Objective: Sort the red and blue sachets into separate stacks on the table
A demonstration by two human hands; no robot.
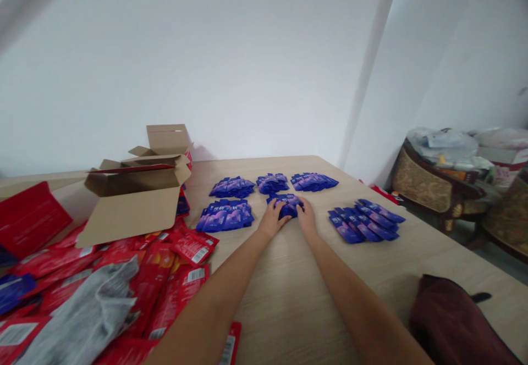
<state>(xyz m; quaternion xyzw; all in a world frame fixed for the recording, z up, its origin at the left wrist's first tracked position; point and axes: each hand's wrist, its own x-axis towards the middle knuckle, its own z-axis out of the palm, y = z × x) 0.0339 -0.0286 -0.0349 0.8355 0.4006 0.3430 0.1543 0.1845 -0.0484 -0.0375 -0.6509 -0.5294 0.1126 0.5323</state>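
Both my hands are on a small pile of blue-purple packets in the middle of the table. My left hand grips the pile's left side with fingers curled over it. From the right, my right hand presses its fingers against the other edge. Left of them lies a fanned pile of the same packets, and to the right another spread pile. Behind my hands are three more piles: a left one, a middle one and a right one.
Opened cardboard boxes stand at the left among many red packets. A grey cloth lies over some of them. At the front right is a dark red pouch. Beyond the table's right edge stands a patterned chair loaded with bags.
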